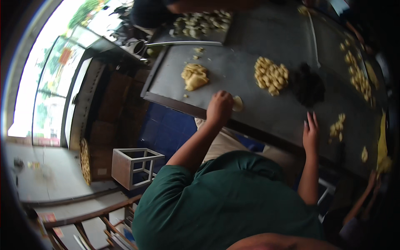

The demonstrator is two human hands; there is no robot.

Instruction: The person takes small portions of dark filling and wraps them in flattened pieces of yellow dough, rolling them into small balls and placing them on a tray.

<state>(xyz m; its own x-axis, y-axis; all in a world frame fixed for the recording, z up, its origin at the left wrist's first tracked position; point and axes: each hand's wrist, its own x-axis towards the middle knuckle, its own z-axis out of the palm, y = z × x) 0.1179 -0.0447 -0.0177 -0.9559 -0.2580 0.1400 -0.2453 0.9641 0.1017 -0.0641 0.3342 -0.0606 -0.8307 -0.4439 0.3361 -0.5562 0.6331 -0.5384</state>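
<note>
My left hand (221, 106) is closed, its fingers curled down at the near edge of the dark metal table (233, 77). Right beside it stands a small pale disc of dough (237, 103); what the fingers themselves hold is hidden. My right hand (310, 130) rests farther right with its fingers stretched out. Just beyond its fingertips is a dark, crumbly mound (307, 85). Left of that mound sits a heap of small pale dough pieces (271, 76). A larger lump of yellowish dough (194, 77) lies beyond my left hand, with a few crumbs around it.
A tray of pale pieces (202, 25) stands at the far left, near another person's arm (208, 6). More dough pieces (358, 77) line the right side, with another worker's hands (372, 180) below. A white-framed stool (135, 166) stands on the blue floor (160, 129).
</note>
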